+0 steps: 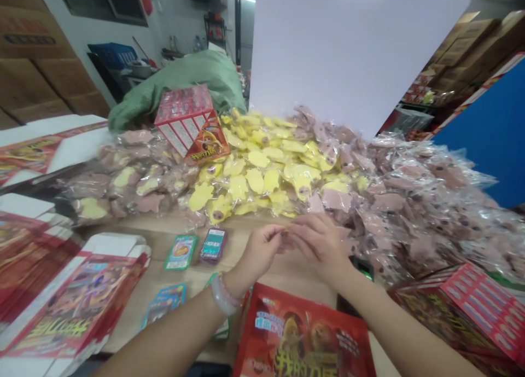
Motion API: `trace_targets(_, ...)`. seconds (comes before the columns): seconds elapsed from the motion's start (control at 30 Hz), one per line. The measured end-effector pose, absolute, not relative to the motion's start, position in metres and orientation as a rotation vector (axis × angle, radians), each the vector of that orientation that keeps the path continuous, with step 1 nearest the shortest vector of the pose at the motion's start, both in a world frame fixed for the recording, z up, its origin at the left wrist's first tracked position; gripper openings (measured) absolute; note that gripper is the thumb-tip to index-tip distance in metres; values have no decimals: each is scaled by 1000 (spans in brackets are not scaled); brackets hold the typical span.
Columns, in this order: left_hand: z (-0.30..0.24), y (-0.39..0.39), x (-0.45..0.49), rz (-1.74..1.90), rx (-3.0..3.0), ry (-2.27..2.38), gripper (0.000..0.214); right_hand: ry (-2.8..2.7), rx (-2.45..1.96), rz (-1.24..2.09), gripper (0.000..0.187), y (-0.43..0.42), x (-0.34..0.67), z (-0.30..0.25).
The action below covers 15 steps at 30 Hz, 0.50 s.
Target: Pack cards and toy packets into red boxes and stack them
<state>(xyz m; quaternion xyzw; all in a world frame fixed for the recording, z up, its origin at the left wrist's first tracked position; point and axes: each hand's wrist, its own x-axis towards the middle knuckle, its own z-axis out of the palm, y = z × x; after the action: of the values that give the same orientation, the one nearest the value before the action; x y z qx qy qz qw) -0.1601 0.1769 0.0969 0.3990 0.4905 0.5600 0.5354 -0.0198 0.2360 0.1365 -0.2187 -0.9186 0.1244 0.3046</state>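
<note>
Your left hand [257, 252] pinched at fingertips, right hand [322, 243] half-curled against it, over worktop [295, 273]; any held piece too small to tell. Slack pinch could drop it among bagged toys [262, 180] or cards [180, 252], lost from sight.

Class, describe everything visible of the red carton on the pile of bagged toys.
The red printed carton is a cardboard box tilted on its corner atop clear plastic bags of yellow and pink toys. One face shows a grid of white panels on red; the orange face shows a cartoon character and title lettering. A green cloth sack rises behind it.
</note>
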Motion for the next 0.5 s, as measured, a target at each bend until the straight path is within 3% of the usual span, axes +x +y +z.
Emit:
trace_targets(0.17,95,180,-164,1323,851,1158,25,-2277,-581,-91,16,238,-22,131)
trace_targets(0.5,107,183,-167,1243,956,1048,23,-2524,-656,56,18,246,-28,129)
